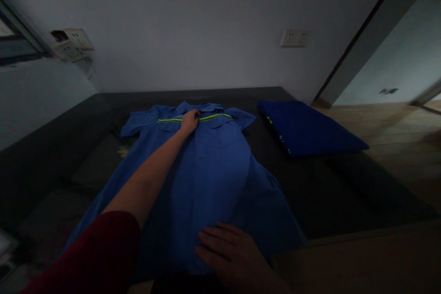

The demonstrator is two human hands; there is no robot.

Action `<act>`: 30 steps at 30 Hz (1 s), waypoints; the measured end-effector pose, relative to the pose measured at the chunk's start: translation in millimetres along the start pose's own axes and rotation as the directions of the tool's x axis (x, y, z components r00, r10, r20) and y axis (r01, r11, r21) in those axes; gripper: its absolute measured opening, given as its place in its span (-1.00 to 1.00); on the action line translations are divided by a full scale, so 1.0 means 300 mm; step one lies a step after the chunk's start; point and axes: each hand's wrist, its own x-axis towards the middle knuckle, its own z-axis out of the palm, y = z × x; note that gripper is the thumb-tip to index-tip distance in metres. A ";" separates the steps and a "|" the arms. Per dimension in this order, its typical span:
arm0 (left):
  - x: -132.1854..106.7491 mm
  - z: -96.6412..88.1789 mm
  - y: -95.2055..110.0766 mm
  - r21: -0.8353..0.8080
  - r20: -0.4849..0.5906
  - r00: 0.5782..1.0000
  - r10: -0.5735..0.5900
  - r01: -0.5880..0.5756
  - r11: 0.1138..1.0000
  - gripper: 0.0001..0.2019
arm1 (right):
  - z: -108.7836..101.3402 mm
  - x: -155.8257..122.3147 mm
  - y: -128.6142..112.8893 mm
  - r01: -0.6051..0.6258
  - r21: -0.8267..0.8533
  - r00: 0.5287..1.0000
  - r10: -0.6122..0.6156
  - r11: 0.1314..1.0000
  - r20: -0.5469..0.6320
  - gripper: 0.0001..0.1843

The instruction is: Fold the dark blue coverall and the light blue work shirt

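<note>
A blue short-sleeved work shirt (213, 170) with a yellow-green reflective stripe across the chest lies spread face up on a dark surface (327, 193). My left hand (190, 121) reaches far forward and rests on the shirt's chest at the stripe, near the collar, with fingers curled on the cloth. My right hand (229, 250) lies flat on the shirt's lower hem, close to me, fingers stretched out and apart. A dark red sleeve covers my left upper arm.
A folded dark blue garment (303, 128) lies on the same surface to the right of the shirt. A white wall with a socket plate (294, 37) stands behind. Wooden floor (396, 128) shows at right.
</note>
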 end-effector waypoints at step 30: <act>-0.711 -0.300 0.222 0.106 0.486 0.805 0.340 -0.440 0.892 -0.45 | -0.238 -0.154 0.356 -0.836 0.065 0.514 0.818 0.545 -0.259 -0.62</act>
